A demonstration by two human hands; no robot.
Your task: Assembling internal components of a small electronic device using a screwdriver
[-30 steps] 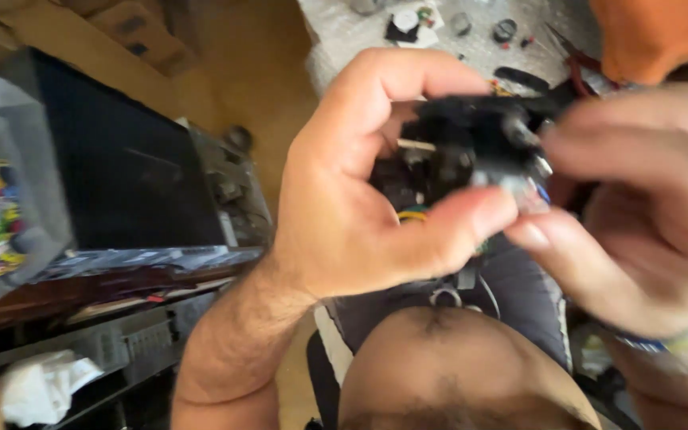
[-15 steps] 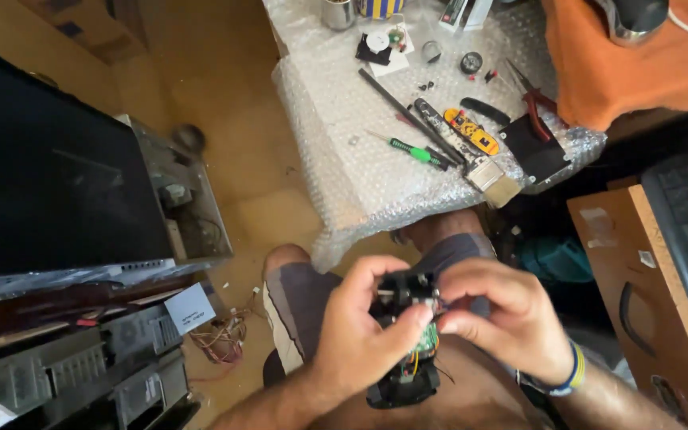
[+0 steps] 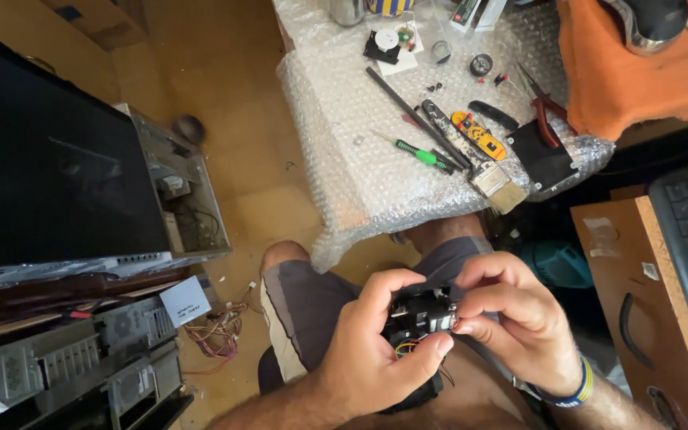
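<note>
Since the earlier frames the view had pulled back and the hands had sunk from close under the camera to the lap; the table, before half hidden, now showed nearly whole. The left hand [image 3: 376, 350] was closed around a small black motor unit [image 3: 420, 314] with thin coloured wires below it, thumb under and fingers over; the right hand [image 3: 511, 326], with a blue wristband [image 3: 563, 392], pinched the unit's right end with narrow fingertips, so both hands held this one thing above the thighs, in front of the table [image 3: 344, 119]. To do this well, I think the left hand should keep the body steady and only the right fingertips should work, gently, because the wires looked easy to tear. On the bubble wrap cover of the table I counted one green screwdriver [image 3: 416, 149], one long dark bar [image 3: 408, 111], one yellow tool [image 3: 479, 135], one red pliers [image 3: 543, 99], one paintbrush [image 3: 499, 183], one black plate [image 3: 543, 155]; some small screws were there, too small to count; one orange cloth [image 3: 623, 72] lay at the right; one big dark screen [image 3: 41, 159] stood at the left.
</note>
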